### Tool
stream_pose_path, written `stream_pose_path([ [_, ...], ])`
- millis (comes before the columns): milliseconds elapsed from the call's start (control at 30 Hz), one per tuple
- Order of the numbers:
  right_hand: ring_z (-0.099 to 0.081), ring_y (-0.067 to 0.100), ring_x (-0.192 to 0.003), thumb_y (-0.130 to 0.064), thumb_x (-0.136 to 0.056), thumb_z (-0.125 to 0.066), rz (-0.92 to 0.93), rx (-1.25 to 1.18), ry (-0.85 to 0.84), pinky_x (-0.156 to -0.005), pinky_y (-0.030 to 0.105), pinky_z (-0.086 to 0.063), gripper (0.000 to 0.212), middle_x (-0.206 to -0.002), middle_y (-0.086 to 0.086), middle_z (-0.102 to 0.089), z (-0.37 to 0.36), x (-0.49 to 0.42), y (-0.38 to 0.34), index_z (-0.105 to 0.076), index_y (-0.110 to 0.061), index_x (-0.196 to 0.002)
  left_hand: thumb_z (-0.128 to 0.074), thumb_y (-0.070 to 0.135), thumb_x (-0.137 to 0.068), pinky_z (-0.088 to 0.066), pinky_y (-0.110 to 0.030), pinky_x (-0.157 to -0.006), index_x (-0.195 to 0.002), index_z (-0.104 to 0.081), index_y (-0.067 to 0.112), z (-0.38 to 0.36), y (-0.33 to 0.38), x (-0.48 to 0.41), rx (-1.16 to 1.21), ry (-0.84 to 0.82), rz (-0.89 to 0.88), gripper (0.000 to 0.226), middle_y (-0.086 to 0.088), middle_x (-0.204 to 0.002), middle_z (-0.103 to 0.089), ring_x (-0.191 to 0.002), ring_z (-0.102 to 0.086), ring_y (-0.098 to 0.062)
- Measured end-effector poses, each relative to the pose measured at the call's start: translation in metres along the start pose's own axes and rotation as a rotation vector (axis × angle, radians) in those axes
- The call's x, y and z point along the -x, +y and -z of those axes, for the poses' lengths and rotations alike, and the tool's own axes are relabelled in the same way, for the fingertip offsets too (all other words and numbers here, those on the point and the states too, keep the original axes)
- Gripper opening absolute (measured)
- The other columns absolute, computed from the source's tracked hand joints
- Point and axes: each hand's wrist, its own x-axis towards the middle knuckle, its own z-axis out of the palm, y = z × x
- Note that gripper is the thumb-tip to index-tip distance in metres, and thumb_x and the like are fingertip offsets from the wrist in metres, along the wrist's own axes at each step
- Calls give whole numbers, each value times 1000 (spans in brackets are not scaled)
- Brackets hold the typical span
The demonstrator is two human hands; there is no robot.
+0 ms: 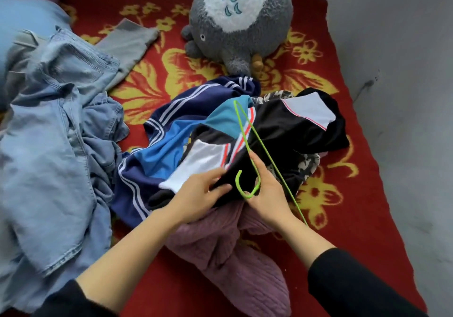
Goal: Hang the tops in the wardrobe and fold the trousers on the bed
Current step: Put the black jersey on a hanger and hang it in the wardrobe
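On the bed, amid a heap of mixed clothing, the step in hand appears to be threading a top onto a hanger. The right hand grips the green wire hanger just below its hook, fingers curled round the wire, its far end lying over the pile. The left hand reaches onto the black top with white panels and seems to pinch a fold between thumb and fingers, though blur softens the detail. To do this well, the person should first free the top from the navy striped jacket and the mauve knit around it, find the neck opening, and feed one hanger shoulder in at a time. The denim lies unfolded to the left; no wardrobe is in view.
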Motion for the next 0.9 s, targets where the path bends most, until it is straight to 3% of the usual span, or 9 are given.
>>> stream_pose_path([
  [133,-60,27,-95,6,-75,-58,-26,112,-40,-77,19,-35,54,-100,11,-64,10,1,-5,-62,-22,-121,-63,28,-86,-45,-29,-73,-97,-63,23,-2,22,24,37,-129,-9,12,4,-81,-65,-76,-58,-11],
  [267,-54,8,-66,1,-78,-62,-41,71,4,-61,14,-34,31,-78,-4,-61,36,13,-19,-66,-17,-104,-60,23,-91,-36,-30,-63,-72,-58,16,15,39,31,119,-83,78,20,6,-63,-51,-62,-44,-5],
  [400,-46,-1,-53,-9,-75,-66,-6,-85,62,-57,21,-38,16,-64,-9,-57,75,27,-59,-64,-23,-82,-55,5,-94,-48,-21,-75,-94,-66,11,38,99,34,444,-136,46,13,-1,-85,-69,-80,-62,-6],
  [533,-47,2,-49,-4,-58,-50,3,-476,68,-47,15,-38,14,-51,-9,-51,130,45,-122,-56,-15,-66,-59,17,-91,-52,-26,-84,-103,-69,13,73,160,46,460,-336,34,16,-11,-90,-69,-82,-65,-17],
  [600,-46,2,-47,7,-64,-43,55,-541,44,-45,15,-36,22,-51,-7,-50,158,57,-144,-54,-13,-64,-55,24,-93,-51,-22,-84,-108,-68,17,82,173,48,378,-335,69,20,-4,-90,-70,-81,-65,-13],
  [667,-51,6,-51,20,-72,-36,128,-540,7,-50,20,-42,34,-57,0,-52,183,69,-158,-52,-8,-63,-57,21,-94,-48,-19,-82,-118,-63,20,81,169,42,104,-122,52,25,-2,-100,-68,-84,-63,-10],
  [733,-54,9,-55,22,-78,-35,165,-589,-78,-55,20,-45,31,-59,3,-55,203,85,-173,-49,-3,-65,-63,21,-88,-44,-25,-93,-135,-51,22,73,157,33,-196,44,14,49,-3,-120,-60,-100,-58,-13],
  [833,-50,6,-55,17,-83,-37,223,-550,-138,-55,17,-42,25,-60,0,-54,227,106,-193,-50,-2,-73,-69,29,-81,-32,-31,-109,-145,-36,26,49,148,28,-347,6,21,72,-5,-139,-44,-129,-42,-20],
  [900,-47,8,-59,11,-84,-42,253,-512,-161,-57,17,-40,14,-64,3,-52,240,117,-200,-51,1,-80,-64,38,-78,-40,-32,-101,-133,-52,26,33,150,23,-326,20,23,57,-3,-128,-56,-121,-50,-19],
])
